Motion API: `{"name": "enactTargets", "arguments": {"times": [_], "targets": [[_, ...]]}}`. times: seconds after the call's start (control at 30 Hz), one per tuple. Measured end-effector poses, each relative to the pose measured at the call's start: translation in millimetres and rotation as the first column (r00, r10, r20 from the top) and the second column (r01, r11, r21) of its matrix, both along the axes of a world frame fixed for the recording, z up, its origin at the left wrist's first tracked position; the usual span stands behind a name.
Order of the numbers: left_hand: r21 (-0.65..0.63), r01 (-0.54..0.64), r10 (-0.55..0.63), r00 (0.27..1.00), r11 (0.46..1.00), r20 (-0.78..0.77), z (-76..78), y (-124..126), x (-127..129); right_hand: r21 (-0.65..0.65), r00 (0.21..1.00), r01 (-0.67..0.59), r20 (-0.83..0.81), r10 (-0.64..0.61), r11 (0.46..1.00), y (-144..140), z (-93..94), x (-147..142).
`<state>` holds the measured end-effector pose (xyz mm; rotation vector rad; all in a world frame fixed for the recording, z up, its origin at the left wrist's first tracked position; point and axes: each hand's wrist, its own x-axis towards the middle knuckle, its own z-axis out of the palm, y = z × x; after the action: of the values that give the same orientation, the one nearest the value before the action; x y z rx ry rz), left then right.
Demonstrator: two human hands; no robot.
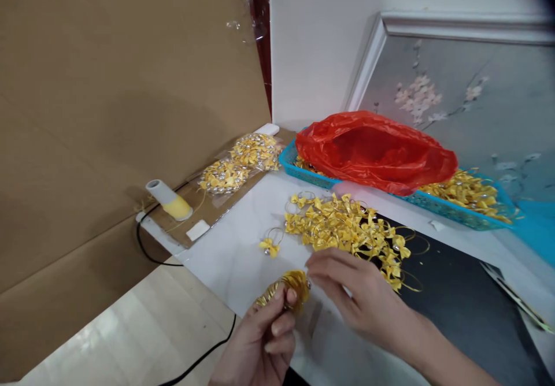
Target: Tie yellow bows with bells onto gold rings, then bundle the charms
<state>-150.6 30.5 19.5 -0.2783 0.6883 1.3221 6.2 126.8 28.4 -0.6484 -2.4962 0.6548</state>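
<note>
Gold ribbon bundle [289,291] sits pinched in the left hand [260,342] above the bench [225,259], steadied for the right hand [355,299], whose loose fingers touch its edge beside the bow pile [347,227].

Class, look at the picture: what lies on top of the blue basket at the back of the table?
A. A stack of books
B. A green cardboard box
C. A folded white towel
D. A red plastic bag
D: a crumpled red plastic bag rests across the blue basket, which also holds yellow bows.
</note>
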Motion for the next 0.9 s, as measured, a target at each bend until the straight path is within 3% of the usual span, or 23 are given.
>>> {"name": "enactTargets", "arguments": {"times": [0.07,0.2,0.33,0.43,0.63,0.9], "targets": [[0.009,-0.018,0.018,0.999,1.000,0.033,0.7,-4,-2,0.042,0.993,0.099,0.066,-0.102,0.994,11,-3.2,-17],[0.011,-0.004,0.003,0.997,1.000,0.072,0.2,-11,-6,0.165,0.942,0.164,0.266,-0.204,0.973,27,-7.9,-62],[0.013,-0.001,0.000,0.999,1.000,0.042,0.0,-16,-10,0.308,0.886,0.123,0.394,-0.244,0.943,42,-10.0,-93],[0.030,-0.011,0.010,1.000,1.000,0.018,0.1,-17,-13,0.337,0.863,0.053,0.458,-0.213,0.940,53,-14.5,-104],[0.007,-0.023,0.024,1.000,1.000,-0.019,-2.7,-13,-13,0.285,0.888,0.044,0.428,-0.168,0.958,51,-11.6,-91],[-0.024,-0.052,0.049,0.995,0.998,-0.087,-2.3,-3,-5,0.010,0.986,0.084,0.141,-0.085,0.996,14,10.1,-35]]}}
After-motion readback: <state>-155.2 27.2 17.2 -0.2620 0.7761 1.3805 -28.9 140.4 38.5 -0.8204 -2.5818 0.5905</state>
